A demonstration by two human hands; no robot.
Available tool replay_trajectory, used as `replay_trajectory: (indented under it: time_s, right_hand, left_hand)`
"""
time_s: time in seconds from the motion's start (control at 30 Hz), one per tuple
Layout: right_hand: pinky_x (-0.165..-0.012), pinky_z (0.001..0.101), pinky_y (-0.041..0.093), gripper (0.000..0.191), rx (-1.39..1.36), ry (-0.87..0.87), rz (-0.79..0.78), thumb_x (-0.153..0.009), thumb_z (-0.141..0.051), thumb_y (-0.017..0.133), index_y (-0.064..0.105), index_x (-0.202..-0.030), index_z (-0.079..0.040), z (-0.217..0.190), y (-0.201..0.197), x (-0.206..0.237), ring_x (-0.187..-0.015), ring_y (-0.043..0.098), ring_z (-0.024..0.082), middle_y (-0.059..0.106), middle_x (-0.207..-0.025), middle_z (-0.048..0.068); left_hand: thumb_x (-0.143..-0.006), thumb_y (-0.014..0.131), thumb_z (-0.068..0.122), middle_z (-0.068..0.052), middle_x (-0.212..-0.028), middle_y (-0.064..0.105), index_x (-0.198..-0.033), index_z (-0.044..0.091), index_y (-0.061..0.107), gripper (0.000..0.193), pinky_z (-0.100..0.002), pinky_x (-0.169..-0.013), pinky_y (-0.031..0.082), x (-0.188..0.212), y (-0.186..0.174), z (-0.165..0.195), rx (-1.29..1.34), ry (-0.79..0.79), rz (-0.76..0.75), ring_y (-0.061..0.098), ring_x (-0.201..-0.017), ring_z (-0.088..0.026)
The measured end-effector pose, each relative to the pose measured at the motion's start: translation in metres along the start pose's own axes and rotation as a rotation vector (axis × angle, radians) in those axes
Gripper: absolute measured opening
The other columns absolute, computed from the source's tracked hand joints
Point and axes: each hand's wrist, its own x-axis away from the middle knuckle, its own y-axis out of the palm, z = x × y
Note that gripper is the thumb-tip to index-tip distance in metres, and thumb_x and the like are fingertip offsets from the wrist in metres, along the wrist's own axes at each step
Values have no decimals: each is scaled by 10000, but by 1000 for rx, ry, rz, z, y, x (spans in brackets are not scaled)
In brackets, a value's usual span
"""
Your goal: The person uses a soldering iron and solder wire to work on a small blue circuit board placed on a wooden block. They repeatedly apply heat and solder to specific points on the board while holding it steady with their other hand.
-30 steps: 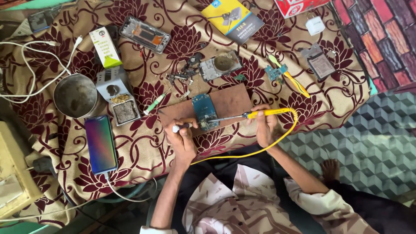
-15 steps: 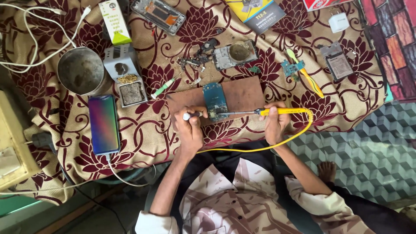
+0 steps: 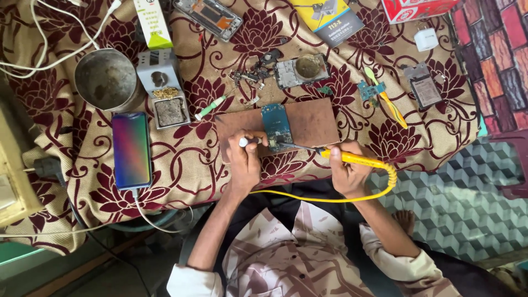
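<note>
A coarse woven cloth (image 3: pixel 418 132), cream with dark red flowers, covers the counter and looks matt and rough. On it lies a flat brown board (image 3: pixel 313 121) with a dull, slightly scuffed face. A blue circuit board (image 3: pixel 276 124) rests on the brown board, faintly shiny. The soldering iron (image 3: pixel 352 159) has a smooth yellow plastic handle and a thin dark metal tip. A round grey metal bowl (image 3: pixel 104 80) looks worn and dull. A rectangular phone (image 3: pixel 131 149) shows a glossy, rainbow-tinted glass face.
</note>
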Motion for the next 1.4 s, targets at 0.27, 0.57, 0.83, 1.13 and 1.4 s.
replay_trajectory:
  time_s: [0.27,0.57,0.83,1.13,1.4]
  right_hand:
    - [-486,297,394,216,82,-72,-99,-989,-100,701,554,-847,-31,-51,-7,-34,-501,534,123,577,-622,41]
    - [-525,265,415,170,17,35,-53,-1028,-119,674,587,-920,-20,-39,-5,-10,-578,567,104,643,-706,48]
    - [-663,233,490,268,-461,224,349,-1123,-258,537,505,-1208,-6,43,15,-16,-738,662,109,679,-862,72]
    - [-649,240,543,226,-362,311,311,-1105,-230,567,566,-1116,-5,59,35,-87,-696,662,101,686,-876,69]
    - [-602,240,517,196,-140,268,270,-1075,-203,593,616,-1060,-10,56,35,-99,-695,656,105,701,-824,76]
  left_hand:
    - [-1161,376,321,-102,-867,704,-1138,55,388,267,-275,-491,390,0,1,0,-15,-53,-15,480,-512,-91]
    - [-1166,366,342,-101,-854,700,-1154,47,392,297,-273,-503,382,-4,3,4,-16,-48,2,460,-513,-95]
    - [-1167,371,365,-97,-903,707,-1146,33,392,333,-272,-567,400,-4,-2,12,-108,-75,-3,475,-593,-94]
    - [-1128,363,361,-85,-868,701,-1071,19,403,350,-272,-530,370,-13,3,16,-89,-66,22,418,-543,-89]
    - [-1159,351,345,-69,-887,690,-1078,40,375,316,-257,-562,371,-13,1,6,-102,28,16,427,-576,-80]
